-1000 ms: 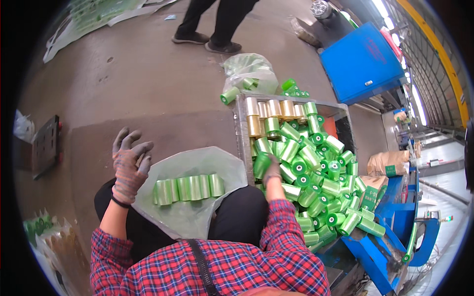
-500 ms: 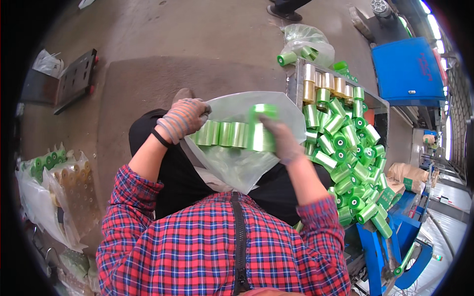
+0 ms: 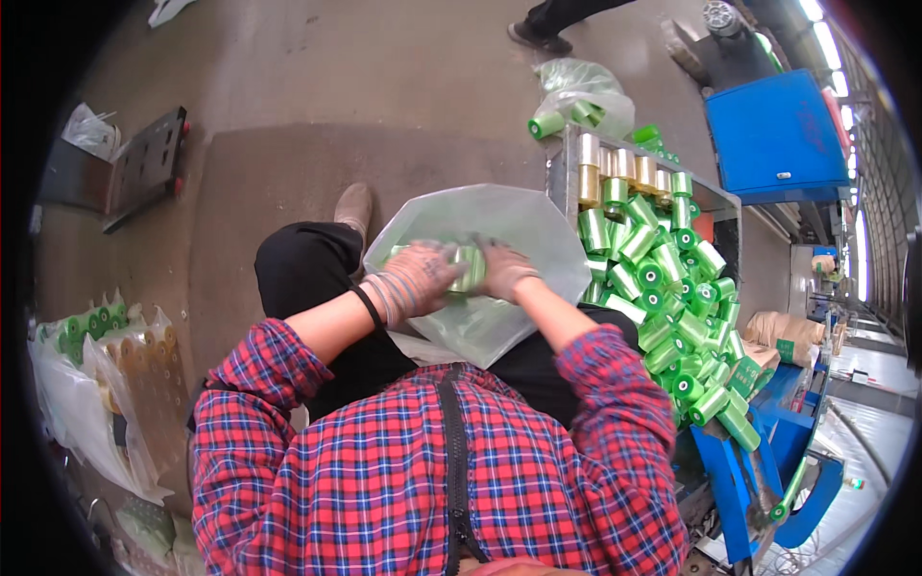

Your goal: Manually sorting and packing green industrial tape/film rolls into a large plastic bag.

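On the lap lies a clear plastic bag (image 3: 490, 317). Both gloved hands, left hand (image 3: 415, 280) and right hand (image 3: 501, 271), close their fingers on a row of green rolls (image 3: 468, 272) inside it, long axis running left to right. Right and farther, a metal tray (image 3: 560, 173) holds heaped green rolls (image 3: 663, 298).

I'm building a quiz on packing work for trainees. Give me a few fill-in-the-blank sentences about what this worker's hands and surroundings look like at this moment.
1. Both hands, left hand and right hand, wear knit ____.
2. They press a row of green rolls into a clear plastic ____ on the lap.
3. The loose green rolls piled in the metal tray lie on the person's ____ side.
4. The person's shirt has a red and blue ____ pattern.

Missing words: gloves; bag; right; plaid
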Available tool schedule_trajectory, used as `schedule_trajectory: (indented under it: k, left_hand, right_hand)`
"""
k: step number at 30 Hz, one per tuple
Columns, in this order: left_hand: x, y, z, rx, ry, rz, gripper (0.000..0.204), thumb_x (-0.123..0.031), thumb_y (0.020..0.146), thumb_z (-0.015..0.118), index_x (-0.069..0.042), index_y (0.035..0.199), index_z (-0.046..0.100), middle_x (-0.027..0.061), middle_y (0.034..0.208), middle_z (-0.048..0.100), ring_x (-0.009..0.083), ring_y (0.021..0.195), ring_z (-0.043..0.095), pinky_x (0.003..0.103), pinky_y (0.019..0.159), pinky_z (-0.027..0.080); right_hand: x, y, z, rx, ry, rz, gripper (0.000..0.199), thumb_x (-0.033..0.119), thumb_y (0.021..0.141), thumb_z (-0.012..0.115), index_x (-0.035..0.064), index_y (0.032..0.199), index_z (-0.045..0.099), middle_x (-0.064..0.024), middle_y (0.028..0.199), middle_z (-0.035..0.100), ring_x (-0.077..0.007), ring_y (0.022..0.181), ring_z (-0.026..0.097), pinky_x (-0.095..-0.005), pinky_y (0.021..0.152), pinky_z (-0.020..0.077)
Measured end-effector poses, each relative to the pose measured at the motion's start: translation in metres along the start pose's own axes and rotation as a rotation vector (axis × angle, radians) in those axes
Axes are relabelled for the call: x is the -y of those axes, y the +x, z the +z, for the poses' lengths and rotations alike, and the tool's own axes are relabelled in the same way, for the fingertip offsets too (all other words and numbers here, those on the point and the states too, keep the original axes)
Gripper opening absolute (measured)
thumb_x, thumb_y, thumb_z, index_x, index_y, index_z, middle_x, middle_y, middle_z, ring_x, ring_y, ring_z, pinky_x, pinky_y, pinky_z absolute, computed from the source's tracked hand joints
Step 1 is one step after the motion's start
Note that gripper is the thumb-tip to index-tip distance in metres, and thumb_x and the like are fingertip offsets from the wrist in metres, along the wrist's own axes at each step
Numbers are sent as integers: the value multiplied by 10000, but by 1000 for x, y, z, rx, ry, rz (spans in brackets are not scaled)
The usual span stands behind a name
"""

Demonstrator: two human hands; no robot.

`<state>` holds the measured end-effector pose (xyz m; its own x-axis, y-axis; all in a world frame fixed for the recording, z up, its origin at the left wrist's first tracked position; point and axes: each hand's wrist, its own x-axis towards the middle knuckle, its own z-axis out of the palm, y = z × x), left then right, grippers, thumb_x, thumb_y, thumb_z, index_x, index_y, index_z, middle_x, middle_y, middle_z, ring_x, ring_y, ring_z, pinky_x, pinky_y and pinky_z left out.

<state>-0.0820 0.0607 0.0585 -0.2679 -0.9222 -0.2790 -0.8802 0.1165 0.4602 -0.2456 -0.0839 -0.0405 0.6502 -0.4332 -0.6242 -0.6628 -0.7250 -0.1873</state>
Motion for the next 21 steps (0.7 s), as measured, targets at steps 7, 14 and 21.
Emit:
schedule_trajectory:
  k: [7, 14, 21]
  left_hand:
    - [28, -22, 7, 337, 625, -259, 1014, -469, 575, 707, -4, 1347, 243, 157, 1411, 248, 274, 1335, 157, 393, 1088, 50]
    - [10, 77, 58, 742, 605, -228, 409, -241, 626, 697, -96, 1004, 639, 72, 1128, 580, 264, 1047, 539, 385, 829, 431]
    - [85, 114, 210, 320, 570, -696, 766, -357, 747, 565, -7, 1350, 247, 183, 1398, 235, 349, 1275, 242, 504, 1007, 219]
  right_hand:
    - [-49, -105, -63, 31, -586, 123, 803, 503, 662, 643, 115, 1307, 363, -118, 1374, 331, -249, 1305, 250, -385, 1074, 177]
    - [-45, -85, -32, -376, -5, 36, 490, 472, 758, 558, 103, 1081, 568, -129, 1107, 563, -261, 1087, 497, -408, 912, 367]
    - [-73, -85, -44, -287, 106, 5, 483, 508, 778, 521, 66, 952, 608, -162, 909, 625, -303, 868, 604, -425, 764, 458]
